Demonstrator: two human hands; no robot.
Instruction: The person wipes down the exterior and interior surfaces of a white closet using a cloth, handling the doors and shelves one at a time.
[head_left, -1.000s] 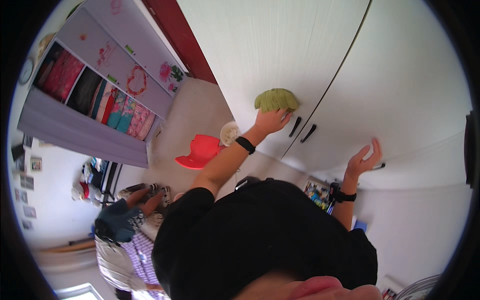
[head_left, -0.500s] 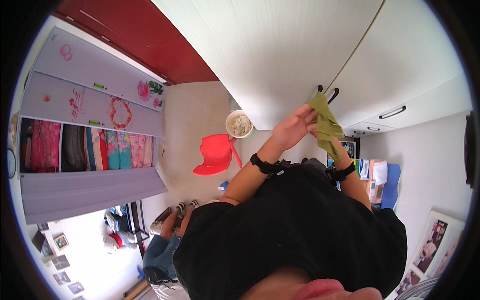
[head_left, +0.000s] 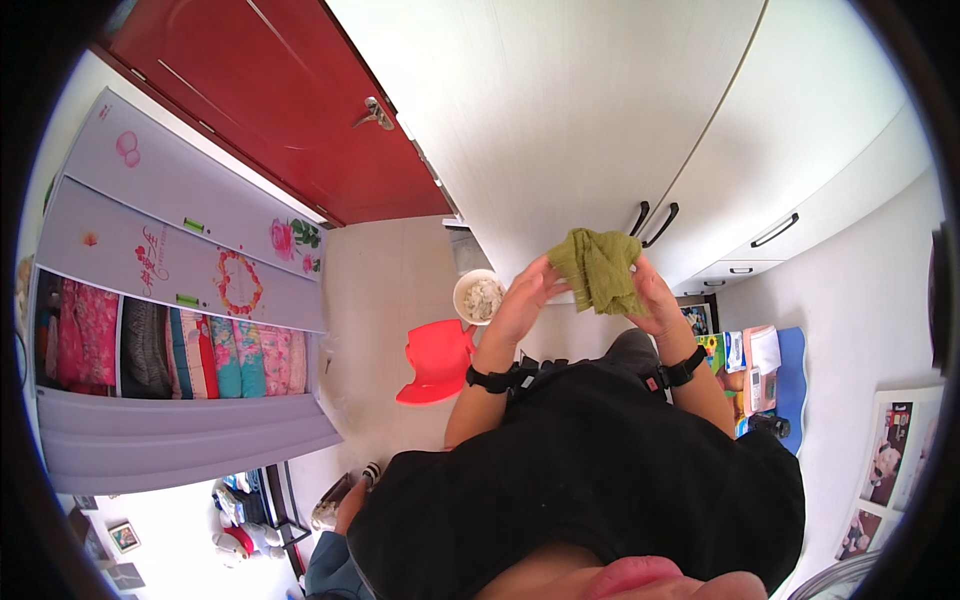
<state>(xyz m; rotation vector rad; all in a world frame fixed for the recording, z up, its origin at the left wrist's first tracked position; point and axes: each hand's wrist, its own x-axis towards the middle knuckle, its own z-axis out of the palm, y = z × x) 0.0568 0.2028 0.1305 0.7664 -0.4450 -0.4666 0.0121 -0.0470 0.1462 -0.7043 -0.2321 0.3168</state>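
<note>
A crumpled olive-green cloth (head_left: 598, 270) is bunched between my two hands, in front of the white wardrobe. My left hand (head_left: 526, 300) grips its left side, the fingertips partly hidden at the cloth's edge. On the other side my right hand (head_left: 656, 298) holds the cloth's right edge, its fingers partly behind the fabric. Both wrists wear black bands.
White wardrobe doors (head_left: 560, 120) with black handles (head_left: 660, 225) stand close ahead. On the floor to the left are a red chair (head_left: 438, 362) and a bucket (head_left: 481, 296) with whitish contents. An open lilac cabinet (head_left: 180, 440) holds folded bedding; a seated person (head_left: 340, 560) is lower left.
The cloth, which hung from my right hand beside my open left hand, is now bunched between both hands, farther left. My view has shifted, bringing more of the red door into sight.
</note>
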